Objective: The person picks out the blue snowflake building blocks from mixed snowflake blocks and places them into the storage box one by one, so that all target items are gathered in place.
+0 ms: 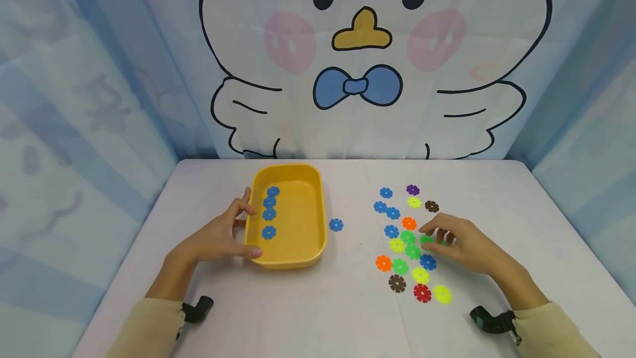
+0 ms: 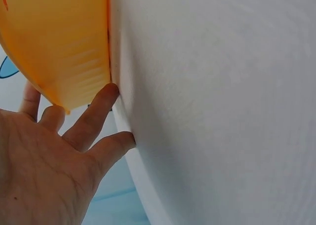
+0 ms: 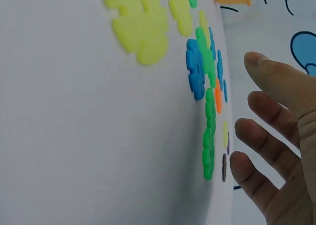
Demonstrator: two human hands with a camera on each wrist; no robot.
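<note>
Yellow tray [image 1: 300, 214]: set on the left part of the bench [image 1: 298, 319], its left wall reached by a hand
Blue discs [image 1: 269, 214]: four are contained in the tray, laid in a column along its left side, the nearest one set slightly apart
Lone blue disc [image 1: 336, 225]: laid flat on the bench just beside the tray's right wall, touched by neither hand
Loose discs [image 1: 413, 251]: spread over the right part of the bench in several colours, some touched by neighbours
Left hand [image 1: 216, 236]: the tray's left rim is gripped by thumb and fingers
Right hand [image 1: 467, 245]: held nearest the green discs [image 3: 208, 161]; its fingers are loosely bent, the thumb is parted from them, and nothing is seen to be gripped
Tray risk: the tray could be tilted or dragged if its rim is pressed too hard, and the column could be disturbed; if it is shoved rightward, the lone blue disc could be pushed
Pinch risk: because the loose discs are thin and closely laid, a neighbour could be nudged or two could be lifted together
Sight risk: a fingertip could be misplaced, since the green discs are partly hidden from above by the fingers
</note>
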